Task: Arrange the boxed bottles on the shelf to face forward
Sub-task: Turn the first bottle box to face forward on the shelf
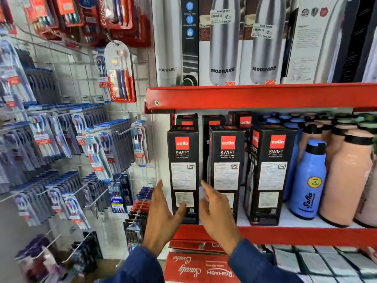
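Three black Cello Swift boxes stand upright in the front row of the middle red shelf: a left box, a middle box and a right box that is turned slightly so its side panel shows. More black boxes stand behind them. My left hand is open, its thumb lying on the lower front of the left box. My right hand is open in front of the gap between the left and middle boxes, holding nothing.
A blue bottle and pink bottles fill the shelf's right side. Modware bottle boxes line the upper shelf. Toothbrush packs hang on pegs at the left. Red packages lie on the shelf below.
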Tool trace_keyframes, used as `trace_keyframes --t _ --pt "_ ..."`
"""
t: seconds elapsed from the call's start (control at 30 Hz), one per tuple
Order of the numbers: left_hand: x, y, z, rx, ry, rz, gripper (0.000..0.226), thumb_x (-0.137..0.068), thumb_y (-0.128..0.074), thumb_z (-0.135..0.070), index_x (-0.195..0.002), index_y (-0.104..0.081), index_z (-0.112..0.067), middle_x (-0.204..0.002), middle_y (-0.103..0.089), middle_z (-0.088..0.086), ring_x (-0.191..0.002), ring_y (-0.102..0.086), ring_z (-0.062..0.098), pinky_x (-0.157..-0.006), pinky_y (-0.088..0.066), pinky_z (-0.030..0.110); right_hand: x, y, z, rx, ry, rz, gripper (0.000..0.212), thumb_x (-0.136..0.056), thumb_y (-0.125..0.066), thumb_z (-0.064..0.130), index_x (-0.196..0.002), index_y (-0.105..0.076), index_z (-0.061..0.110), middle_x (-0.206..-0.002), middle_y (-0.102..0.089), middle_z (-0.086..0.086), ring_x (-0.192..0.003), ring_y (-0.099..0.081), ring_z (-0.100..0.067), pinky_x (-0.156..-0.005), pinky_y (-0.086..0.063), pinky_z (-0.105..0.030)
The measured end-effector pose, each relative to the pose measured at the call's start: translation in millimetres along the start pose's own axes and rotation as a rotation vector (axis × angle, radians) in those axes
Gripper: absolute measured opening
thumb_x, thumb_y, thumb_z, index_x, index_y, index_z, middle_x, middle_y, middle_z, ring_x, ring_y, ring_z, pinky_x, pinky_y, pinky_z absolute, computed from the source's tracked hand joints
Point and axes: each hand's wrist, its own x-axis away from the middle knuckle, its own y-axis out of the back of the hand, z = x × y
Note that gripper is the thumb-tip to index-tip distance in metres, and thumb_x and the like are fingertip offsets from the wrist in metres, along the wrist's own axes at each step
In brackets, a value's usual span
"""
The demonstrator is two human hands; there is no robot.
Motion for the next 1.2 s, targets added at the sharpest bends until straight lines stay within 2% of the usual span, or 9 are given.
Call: trace_keyframes --t 0.13,0.2,0.3,0.4,0.67,0.8,0.93,1.07,1.2 --pt "-12 -10 12 0.170 0.064 0.044 0.081 -0.083 -0.072 -0.020 -0.148 -0.025 -0.011 -0.144 -0.045 -0.004 -0.132 -0.044 0.009 -0.110 -0.038 0.029 -2 -20 0 0.042 -0.132 0.030 0.057 -0.091 -0.045 0.006 -0.146 -0.032 0.014 -0.099 -0.068 -0.006 -0.066 -0.060 -0.005 -0.056 -0.041 -0.003" --pt "-16 -14 15 0.223 0.107 0.081 0.078 -0.082 -0.072 -0.012 -0.146 -0.028 -0.015 -0.140 -0.048 -0.006 -0.125 -0.048 0.007 -0.102 -0.040 0.024 -3 -25 -3 0.031 -0.173 0.034 0.059 -0.089 -0.045 0.001 -0.145 -0.033 0.014 -0.087 -0.065 -0.001 -0.057 -0.055 -0.004 -0.051 -0.041 -0.004" --pt "-23 -15 22 0.252 0.067 0.109 0.075 -0.076 -0.075 -0.012 -0.136 -0.034 -0.030 -0.129 -0.061 -0.006 -0.105 -0.061 -0.002 -0.084 -0.045 0.011 -5 -29 -4 0.000 -0.186 0.013 0.056 -0.091 -0.044 0.000 -0.144 -0.037 0.018 -0.114 -0.066 -0.004 -0.076 -0.059 -0.002 -0.067 -0.040 0.002" --pt "-27 -11 27 0.291 0.045 0.105 0.084 -0.068 -0.080 -0.018 -0.137 -0.034 -0.036 -0.119 -0.063 -0.017 -0.098 -0.060 -0.017 -0.084 -0.051 0.016 -5 -33 -1 -0.062 -0.174 -0.035 0.052 -0.093 -0.043 -0.002 -0.140 -0.044 0.020 -0.128 -0.062 -0.002 -0.112 -0.059 -0.005 -0.093 -0.039 -0.006" --pt "-47 17 32 0.423 0.043 -0.028 0.088 -0.063 -0.094 -0.020 -0.132 -0.040 -0.022 -0.113 -0.060 -0.023 -0.099 -0.060 -0.015 -0.084 -0.043 0.003 -11 -43 20 -0.163 0.028 -0.035 0.051 -0.092 -0.041 -0.006 -0.131 -0.055 0.024 -0.127 -0.064 0.006 -0.118 -0.055 0.004 -0.104 -0.044 -0.019" --pt "-58 33 48 0.458 0.043 0.010 0.087 -0.068 -0.090 -0.009 -0.139 -0.039 -0.021 -0.127 -0.062 -0.004 -0.114 -0.061 0.015 -0.103 -0.046 0.032 -20 -46 13 -0.185 0.011 -0.143 0.045 -0.092 -0.050 0.002 -0.130 -0.053 0.023 -0.122 -0.061 0.006 -0.113 -0.058 -0.002 -0.100 -0.049 -0.028" --pt "-66 40 57 0.560 0.072 0.104 0.088 -0.060 -0.086 -0.012 -0.137 -0.047 -0.031 -0.120 -0.069 -0.007 -0.109 -0.067 0.008 -0.099 -0.053 0.041 -30 -47 5 -0.222 -0.075 0.015 0.057 -0.092 -0.060 0.023 -0.144 -0.037 0.023 -0.138 -0.053 0.000 -0.126 -0.051 -0.013 -0.107 -0.044 -0.037" --pt "-68 30 51 0.653 0.051 0.219 0.085 -0.068 -0.074 0.000 -0.143 -0.046 -0.028 -0.130 -0.068 -0.008 -0.120 -0.064 0.017 -0.102 -0.054 0.041 -29 -46 3 -0.230 -0.082 0.000 0.054 -0.092 -0.061 0.023 -0.142 -0.041 0.022 -0.120 -0.053 0.013 -0.115 -0.061 -0.024 -0.093 -0.052 -0.027" --pt "-65 17 52 0.703 0.069 0.320 0.063 -0.092 -0.062 -0.004 -0.145 -0.045 -0.034 -0.141 -0.062 -0.004 -0.128 -0.060 0.022 -0.110 -0.044 0.058 -26 -44 -6 -0.219 -0.080 -0.128 0.048 -0.092 -0.061 0.016 -0.136 -0.048 0.029 -0.116 -0.056 0.014 -0.113 -0.056 0.000 -0.092 -0.044 -0.009"
